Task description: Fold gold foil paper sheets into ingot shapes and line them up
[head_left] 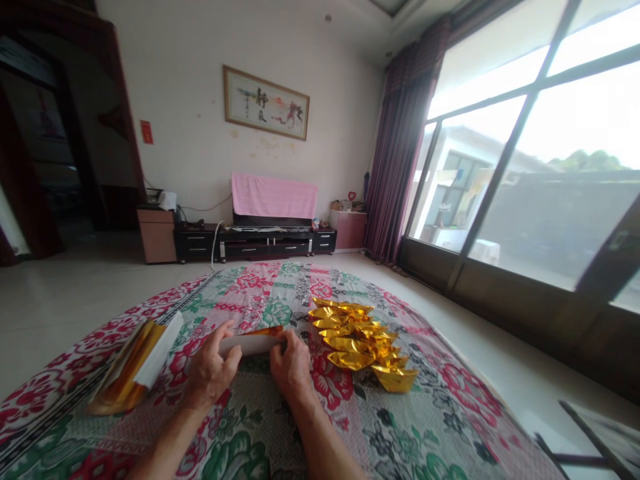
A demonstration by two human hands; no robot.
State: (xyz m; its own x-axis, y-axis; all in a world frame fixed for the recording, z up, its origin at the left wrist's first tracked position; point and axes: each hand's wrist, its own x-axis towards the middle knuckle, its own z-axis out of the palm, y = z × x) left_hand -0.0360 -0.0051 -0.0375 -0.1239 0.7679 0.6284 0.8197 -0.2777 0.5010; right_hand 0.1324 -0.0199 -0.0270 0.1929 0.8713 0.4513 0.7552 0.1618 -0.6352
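Between my two hands is a sheet of gold foil paper point(253, 345), its white back facing me and a strip of gold showing along the top edge. My left hand point(214, 365) grips its left end, thumb in front and fingers behind. At the right end, my right hand point(291, 363) pinches the paper with curled fingers. To the right lie several folded gold paper ingots point(353, 343), set close together in rows. On the left rests an opened pack of gold foil paper point(135, 367), with white and gold sheets sticking out of its wrapping.
A flowered cloth point(240, 440) covers the round table. Beyond it stands a low black cabinet point(273, 247) with a pink towel point(274, 197) draped over a screen. Large windows point(525, 153) and a purple curtain point(400, 147) are on the right. A dark-framed chair point(595, 440) sits at lower right.
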